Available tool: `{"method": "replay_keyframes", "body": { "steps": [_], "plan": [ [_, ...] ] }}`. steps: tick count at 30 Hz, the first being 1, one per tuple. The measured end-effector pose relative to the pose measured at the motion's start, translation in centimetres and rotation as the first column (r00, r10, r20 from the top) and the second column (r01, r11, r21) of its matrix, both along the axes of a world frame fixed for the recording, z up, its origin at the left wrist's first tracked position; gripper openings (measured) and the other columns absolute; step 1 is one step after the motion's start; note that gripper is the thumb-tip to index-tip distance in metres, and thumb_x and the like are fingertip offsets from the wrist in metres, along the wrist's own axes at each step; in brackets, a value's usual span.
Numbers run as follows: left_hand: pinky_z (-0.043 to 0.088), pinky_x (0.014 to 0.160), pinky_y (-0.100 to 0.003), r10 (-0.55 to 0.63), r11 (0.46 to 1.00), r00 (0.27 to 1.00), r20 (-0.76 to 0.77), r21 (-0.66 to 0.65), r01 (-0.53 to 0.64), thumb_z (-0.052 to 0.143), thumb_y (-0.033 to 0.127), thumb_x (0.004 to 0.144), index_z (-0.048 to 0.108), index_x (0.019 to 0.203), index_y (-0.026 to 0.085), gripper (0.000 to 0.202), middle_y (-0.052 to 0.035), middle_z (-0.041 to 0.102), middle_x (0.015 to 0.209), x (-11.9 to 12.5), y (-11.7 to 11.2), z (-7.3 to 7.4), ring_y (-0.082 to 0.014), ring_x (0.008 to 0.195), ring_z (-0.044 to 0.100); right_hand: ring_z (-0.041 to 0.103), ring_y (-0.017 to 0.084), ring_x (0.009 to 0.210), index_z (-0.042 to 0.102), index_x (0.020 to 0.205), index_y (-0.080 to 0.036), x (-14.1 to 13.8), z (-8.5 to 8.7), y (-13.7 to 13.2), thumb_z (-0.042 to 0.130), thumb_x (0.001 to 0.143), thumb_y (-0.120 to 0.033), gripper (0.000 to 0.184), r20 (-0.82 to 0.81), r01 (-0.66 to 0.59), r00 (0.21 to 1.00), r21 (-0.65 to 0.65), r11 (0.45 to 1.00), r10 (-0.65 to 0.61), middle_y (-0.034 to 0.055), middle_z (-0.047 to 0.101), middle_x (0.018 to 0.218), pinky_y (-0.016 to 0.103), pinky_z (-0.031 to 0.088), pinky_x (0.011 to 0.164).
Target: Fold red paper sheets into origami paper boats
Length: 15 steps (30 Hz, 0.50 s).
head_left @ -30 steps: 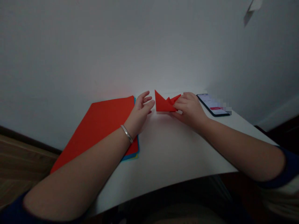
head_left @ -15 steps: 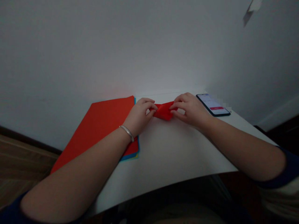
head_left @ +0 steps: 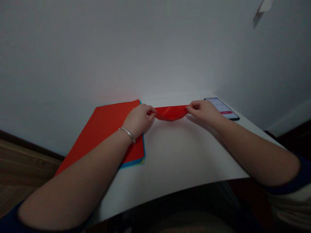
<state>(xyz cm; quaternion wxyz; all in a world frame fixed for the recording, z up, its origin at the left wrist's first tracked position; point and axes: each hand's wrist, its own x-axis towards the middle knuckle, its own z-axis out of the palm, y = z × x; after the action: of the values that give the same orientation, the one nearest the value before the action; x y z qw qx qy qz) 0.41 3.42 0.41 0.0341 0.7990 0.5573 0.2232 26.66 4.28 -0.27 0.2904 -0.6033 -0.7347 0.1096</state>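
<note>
A folded red paper (head_left: 172, 113) stretches between my two hands near the back of the white table, its lower edge bowed down towards the middle. My left hand (head_left: 139, 119) pinches the paper's left end between thumb and fingers, and a silver bangle circles that wrist. At the opposite end, the thumb and fingers of my right hand (head_left: 203, 111) are closed on the right tip. Part of each end is hidden by the fingers.
Left of the paper lies a stack of coloured sheets (head_left: 104, 124), red on top with blue and yellow edges below, partly under my left arm. A phone (head_left: 227, 111) with a lit screen rests behind my right hand. The white table (head_left: 175, 158) meets a grey wall (head_left: 155, 51).
My hands have moved apart, the left one leftwards and the right one rightwards. The red paper between them has opened out wider and flatter.
</note>
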Motion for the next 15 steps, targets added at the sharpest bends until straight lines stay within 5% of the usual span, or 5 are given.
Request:
{"method": "replay_keyframes", "body": {
  "steps": [9,15],
  "plan": [
    [0.050,0.082,-0.033,0.070,0.995,0.998,-0.002,-0.071,-0.070,0.055,0.024,0.087,0.071,0.095,0.017,0.019,-0.0074,0.070,0.092,-0.1,0.0,0.1,-0.0211,0.086,0.064,0.057,0.018,0.062,0.068,0.068,-0.020,0.5,-0.3,0.2,0.049,0.087,-0.045,0.036,0.002,0.026,1.000,-0.026,0.999,-0.026,0.0036,0.065,0.064,0.032,0.034,0.057],
    [0.047,0.100,-0.038,-0.163,0.986,0.980,0.111,0.064,0.156,0.054,0.014,0.080,0.068,0.107,0.016,0.030,-0.0086,0.066,0.110,0.3,0.3,-0.9,-0.0211,0.106,0.060,0.064,0.019,0.078,0.072,0.086,-0.020,-0.5,-0.4,0.0,0.053,0.088,-0.039,0.027,-0.101,-0.165,0.981,0.045,0.985,0.169,0.0056,0.074,0.090,0.032,0.045,0.070]
  ]
}}
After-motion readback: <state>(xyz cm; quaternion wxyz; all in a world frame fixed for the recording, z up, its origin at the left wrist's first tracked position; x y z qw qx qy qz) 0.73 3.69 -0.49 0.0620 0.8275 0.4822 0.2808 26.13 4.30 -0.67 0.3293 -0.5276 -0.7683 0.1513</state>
